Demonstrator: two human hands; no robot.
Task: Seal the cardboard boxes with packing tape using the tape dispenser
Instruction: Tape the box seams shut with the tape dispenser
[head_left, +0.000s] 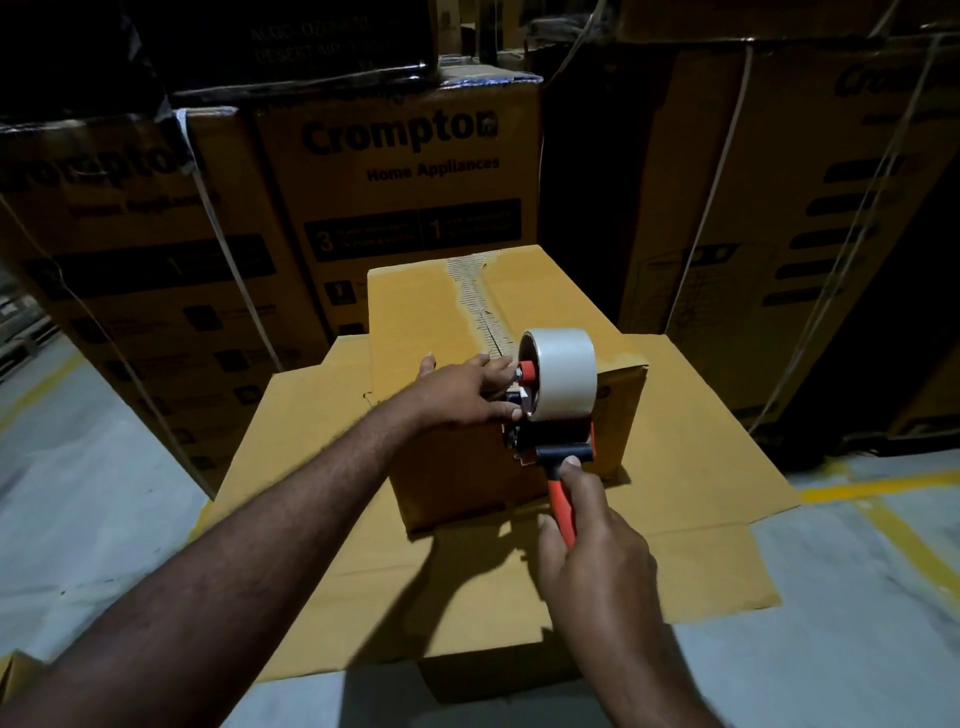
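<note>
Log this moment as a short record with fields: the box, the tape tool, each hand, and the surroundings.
box: small cardboard box, flaps closed, torn paper strip along the top seam
support: flattened cardboard sheet on the floor
tool: tape dispenser at the box's near top edge, white roll mounted
right: right hand grips the orange handle
left: left hand on the box top, fingers extended, touching the dispenser
background: stacked Crompton cartons
</note>
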